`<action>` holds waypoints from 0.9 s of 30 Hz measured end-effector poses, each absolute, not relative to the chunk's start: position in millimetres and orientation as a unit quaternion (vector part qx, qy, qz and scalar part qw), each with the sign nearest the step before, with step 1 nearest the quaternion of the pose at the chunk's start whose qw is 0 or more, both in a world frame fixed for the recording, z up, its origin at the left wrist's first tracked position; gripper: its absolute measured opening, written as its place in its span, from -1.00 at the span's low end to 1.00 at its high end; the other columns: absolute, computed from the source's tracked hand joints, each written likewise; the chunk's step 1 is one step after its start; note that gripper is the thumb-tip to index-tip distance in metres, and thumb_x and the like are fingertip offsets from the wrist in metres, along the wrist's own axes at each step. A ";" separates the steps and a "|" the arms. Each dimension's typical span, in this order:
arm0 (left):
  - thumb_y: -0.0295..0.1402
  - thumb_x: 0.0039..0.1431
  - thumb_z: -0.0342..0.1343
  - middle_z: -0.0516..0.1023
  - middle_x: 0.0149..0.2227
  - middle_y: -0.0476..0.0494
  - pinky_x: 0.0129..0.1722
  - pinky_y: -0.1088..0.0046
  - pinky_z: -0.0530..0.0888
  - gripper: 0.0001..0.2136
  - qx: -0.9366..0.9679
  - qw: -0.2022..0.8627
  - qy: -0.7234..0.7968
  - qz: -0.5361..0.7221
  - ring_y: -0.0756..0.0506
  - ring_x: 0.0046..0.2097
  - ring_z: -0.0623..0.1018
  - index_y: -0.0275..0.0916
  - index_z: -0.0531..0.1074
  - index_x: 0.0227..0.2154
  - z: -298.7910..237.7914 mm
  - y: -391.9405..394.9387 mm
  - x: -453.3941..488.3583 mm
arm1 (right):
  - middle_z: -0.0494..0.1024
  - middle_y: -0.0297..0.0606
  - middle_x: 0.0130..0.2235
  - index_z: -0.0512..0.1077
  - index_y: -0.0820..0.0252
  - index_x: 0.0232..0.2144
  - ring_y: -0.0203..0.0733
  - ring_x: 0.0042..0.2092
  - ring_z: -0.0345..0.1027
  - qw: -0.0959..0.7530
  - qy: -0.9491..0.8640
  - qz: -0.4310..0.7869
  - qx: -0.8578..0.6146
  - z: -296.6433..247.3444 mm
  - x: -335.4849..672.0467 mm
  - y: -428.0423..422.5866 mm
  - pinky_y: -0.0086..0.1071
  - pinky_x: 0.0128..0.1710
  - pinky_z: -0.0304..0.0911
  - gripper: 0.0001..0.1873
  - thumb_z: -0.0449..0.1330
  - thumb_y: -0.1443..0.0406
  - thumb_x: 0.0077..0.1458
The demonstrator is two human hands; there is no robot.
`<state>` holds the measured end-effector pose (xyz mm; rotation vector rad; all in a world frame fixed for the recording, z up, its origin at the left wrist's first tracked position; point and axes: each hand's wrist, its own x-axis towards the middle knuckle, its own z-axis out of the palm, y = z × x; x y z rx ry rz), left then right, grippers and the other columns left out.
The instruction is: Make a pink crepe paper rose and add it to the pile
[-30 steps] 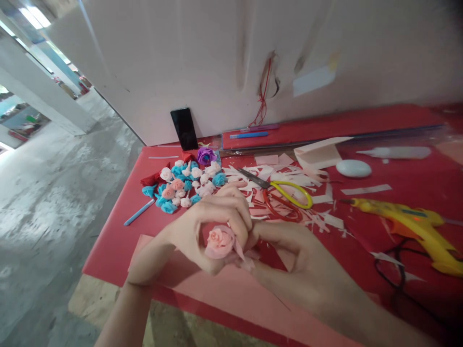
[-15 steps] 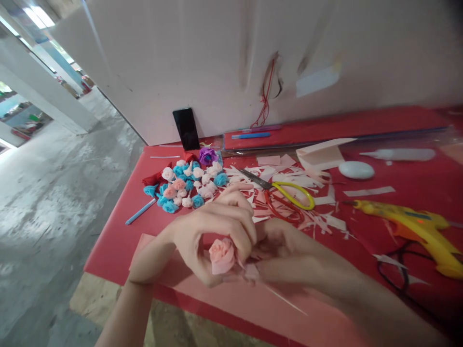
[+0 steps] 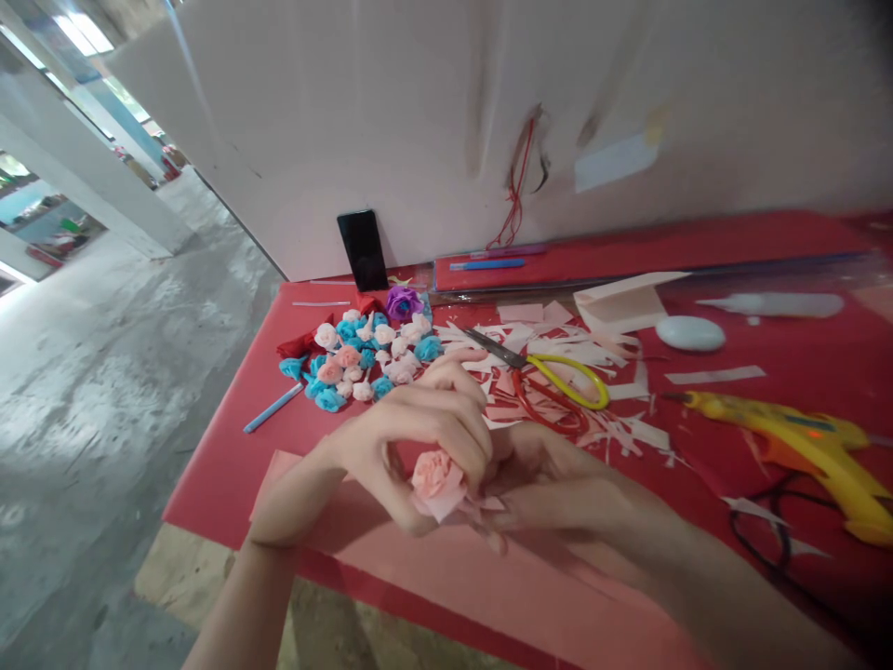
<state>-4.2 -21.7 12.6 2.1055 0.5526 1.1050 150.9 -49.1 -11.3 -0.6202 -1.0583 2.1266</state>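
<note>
Between the curled thumb and fingers of my left hand (image 3: 425, 423) sits a pink paper rose (image 3: 433, 479), its spiral top facing up. My right hand (image 3: 551, 470) meets it from the right, its fingers pinching the loose pink paper tail at the rose's base. The fingertips of both hands partly hide that lower end. Under the hands lies a large pink paper sheet (image 3: 446, 577). Just beyond them are scissors (image 3: 565, 381) with yellow and red handles, resting on a heap of paper scraps (image 3: 488, 386).
Finished paper flowers (image 3: 349, 358) are clustered at the left. A phone (image 3: 363, 249) leans against the white wall. On the right lie a yellow glue gun (image 3: 788, 428) with its dark cord, a pale oval object (image 3: 690, 333) and a white nozzled bottle (image 3: 781, 304).
The rose has turned slightly and shifted a little right within my hands. A thin strip that stuck out below my right hand no longer shows.
</note>
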 end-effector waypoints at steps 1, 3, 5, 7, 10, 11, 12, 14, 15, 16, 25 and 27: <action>-0.41 -0.07 0.29 0.45 -0.62 0.04 -0.24 0.29 0.43 -0.73 0.805 0.358 0.206 0.426 -0.03 -0.49 0.43 -0.17 0.25 -0.64 10.9 -19.4 -4.4 | 0.43 -0.36 -0.59 0.46 0.18 -0.56 -0.32 -0.50 0.33 0.350 -0.449 0.778 -0.265 -9.7 151.8 -50.6 -0.48 -0.53 0.27 -0.89 0.28 0.27 -0.10; -0.46 -0.06 0.24 0.44 -0.59 0.02 -0.23 0.28 0.40 -0.78 0.798 0.394 0.178 0.421 -0.05 -0.45 0.42 -0.17 0.26 -0.60 6.4 -12.8 -4.9 | 0.49 -0.33 -0.53 0.45 0.16 -0.53 -0.27 -0.44 0.39 0.380 -0.550 0.667 -0.330 -4.7 154.2 -54.7 -0.44 -0.46 0.32 -0.91 0.22 0.29 -0.04; -0.46 -0.03 0.16 0.44 -0.55 -0.01 -0.25 0.28 0.38 -0.86 0.810 0.387 0.129 0.422 -0.06 -0.42 0.41 -0.17 0.29 -0.54 1.1 -4.6 -5.4 | 0.53 -0.31 -0.47 0.45 0.16 -0.48 -0.26 -0.41 0.41 0.409 -0.642 0.529 -0.375 0.0 156.5 -59.2 -0.44 -0.42 0.33 -0.92 0.15 0.37 0.00; -0.44 -0.04 0.11 0.43 -0.54 -0.03 -0.29 0.31 0.37 -0.92 0.821 0.369 0.084 0.427 -0.06 -0.41 0.39 -0.17 0.30 -0.50 -3.5 2.9 -5.5 | 0.53 -0.31 -0.47 0.43 0.17 -0.44 -0.28 -0.43 0.40 0.443 -0.709 0.389 -0.386 1.7 157.5 -62.3 -0.43 -0.44 0.32 -0.90 0.13 0.42 0.01; -0.50 -0.11 0.10 0.39 -0.53 -0.02 -0.32 0.35 0.37 -0.88 0.818 0.356 0.097 0.442 -0.05 -0.40 0.36 -0.18 0.31 -0.47 -6.7 8.4 -4.4 | 0.51 -0.31 -0.50 0.39 0.18 -0.44 -0.27 -0.44 0.37 0.473 -0.757 0.223 -0.393 -1.2 156.3 -62.9 -0.39 -0.42 0.31 -0.91 0.14 0.44 0.04; -0.52 -0.12 0.10 0.38 -0.52 -0.01 -0.32 0.36 0.37 -0.86 0.813 0.357 0.108 0.447 -0.04 -0.40 0.35 -0.19 0.30 -0.47 -6.9 8.7 -3.8 | 0.51 -0.31 -0.50 0.37 0.17 -0.45 -0.26 -0.44 0.37 0.473 -0.766 0.187 -0.393 -2.6 155.4 -62.3 -0.37 -0.43 0.30 -0.89 0.13 0.44 0.07; -0.53 -0.12 0.11 0.36 -0.52 -0.01 -0.33 0.38 0.37 -0.86 0.808 0.361 0.118 0.451 -0.03 -0.40 0.35 -0.19 0.30 -0.47 -6.8 8.5 -3.1 | 0.49 -0.31 -0.52 0.36 0.16 -0.46 -0.25 -0.45 0.36 0.471 -0.772 0.156 -0.396 -3.7 154.5 -61.5 -0.36 -0.44 0.29 -0.86 0.10 0.45 0.09; -0.52 -0.08 0.13 0.33 -0.51 0.01 -0.33 0.40 0.37 -0.87 0.795 0.380 0.137 0.452 -0.01 -0.41 0.34 -0.20 0.30 -0.47 -6.7 7.0 -1.8 | 0.44 -0.32 -0.58 0.34 0.14 -0.51 -0.23 -0.49 0.33 0.469 -0.780 0.102 -0.402 -4.8 152.7 -60.5 -0.35 -0.49 0.25 -0.77 0.04 0.47 0.13; -0.51 -0.06 0.14 0.32 -0.50 0.01 -0.33 0.42 0.37 -0.87 0.788 0.393 0.147 0.450 -0.01 -0.40 0.34 -0.20 0.30 -0.47 -6.9 6.1 -1.1 | 0.41 -0.33 -0.61 0.32 0.12 -0.53 -0.23 -0.51 0.31 0.469 -0.781 0.079 -0.405 -4.6 152.0 -60.3 -0.35 -0.52 0.22 -0.74 0.02 0.48 0.13; -0.50 -0.04 0.15 0.31 -0.49 0.01 -0.33 0.43 0.37 -0.88 0.780 0.407 0.157 0.448 0.00 -0.40 0.34 -0.21 0.30 -0.47 -7.3 5.2 -0.5 | 0.38 -0.33 -0.63 0.31 0.12 -0.55 -0.22 -0.53 0.30 0.468 -0.781 0.061 -0.410 -4.1 151.4 -60.5 -0.34 -0.54 0.19 -0.72 0.02 0.49 0.13; -0.48 0.00 0.16 0.30 -0.45 0.02 -0.31 0.46 0.35 -0.89 0.729 0.484 0.162 0.457 0.02 -0.37 0.34 -0.23 0.33 -0.44 -11.6 1.4 2.9 | 0.35 -0.40 -0.66 0.27 0.13 -0.63 -0.34 -0.60 0.27 0.504 -0.746 0.115 -0.421 3.0 153.5 -59.7 -0.46 -0.60 0.19 -0.68 0.06 0.50 0.10; -0.51 -0.01 0.15 0.30 -0.45 0.03 -0.32 0.48 0.33 -0.89 0.723 0.491 0.163 0.458 0.03 -0.38 0.32 -0.24 0.32 -0.45 -13.0 1.3 3.5 | 0.36 -0.43 -0.66 0.27 0.15 -0.63 -0.38 -0.62 0.26 0.494 -0.742 0.156 -0.425 2.3 155.4 -57.7 -0.51 -0.61 0.19 -0.70 0.08 0.50 0.09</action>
